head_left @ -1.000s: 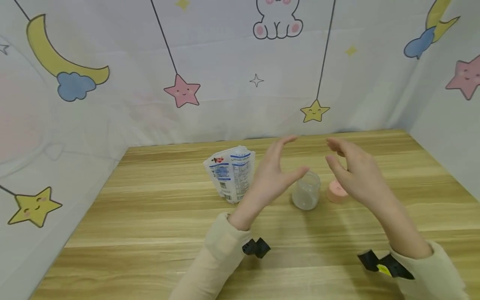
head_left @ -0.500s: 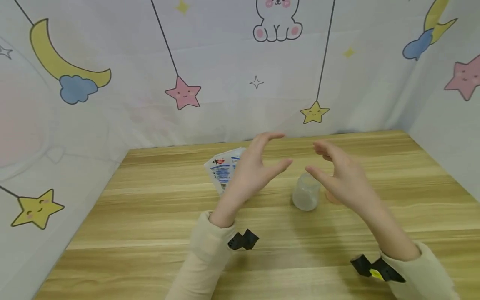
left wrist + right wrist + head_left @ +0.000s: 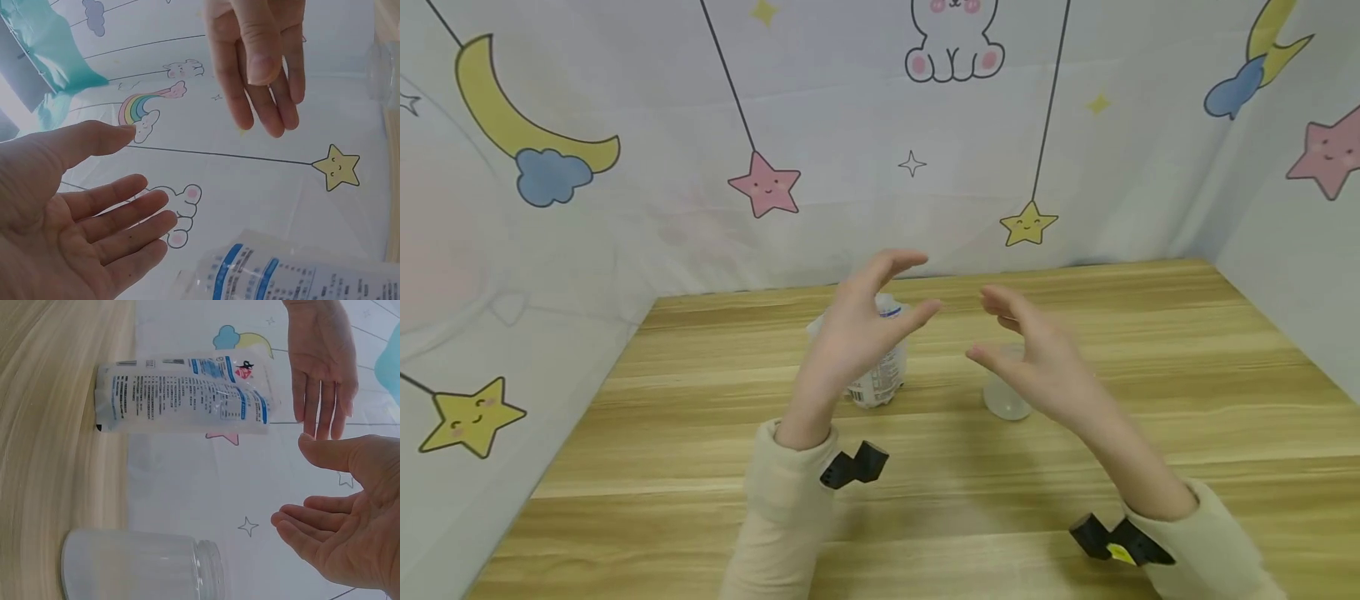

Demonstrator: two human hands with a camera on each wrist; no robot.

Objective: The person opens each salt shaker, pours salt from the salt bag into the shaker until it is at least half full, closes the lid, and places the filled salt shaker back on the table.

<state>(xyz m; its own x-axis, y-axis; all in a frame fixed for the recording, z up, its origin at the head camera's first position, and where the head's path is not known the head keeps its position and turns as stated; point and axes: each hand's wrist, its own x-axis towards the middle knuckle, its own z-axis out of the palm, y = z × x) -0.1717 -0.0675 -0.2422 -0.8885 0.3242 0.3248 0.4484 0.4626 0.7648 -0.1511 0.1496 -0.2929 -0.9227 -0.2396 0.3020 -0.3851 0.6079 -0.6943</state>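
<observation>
My left hand (image 3: 850, 329) hovers above the table with fingers spread and gently bent, holding nothing. Behind it stands a white plastic pouch (image 3: 880, 383) printed in blue and black, partly covered by the hand. The right wrist view shows this pouch (image 3: 181, 397) upright and apart from both hands. My right hand (image 3: 1048, 362) is also raised and holds nothing, its palm turned toward the left hand. Below and behind it stands a clear jar (image 3: 1006, 402), half covered in the head view. That jar (image 3: 134, 565) has a bare threaded mouth in the right wrist view.
The wood-grain table (image 3: 700, 467) runs back to a white curtain (image 3: 850, 108) printed with stars, moons and a bear. Further curtain hangs along the left and right sides. Black wrist devices (image 3: 854, 465) sit on both sleeves.
Both hands have moved left, keeping their spread pose. The left now covers much of the pouch; the right covers part of the jar and hides the pink lid-like disc seen earlier.
</observation>
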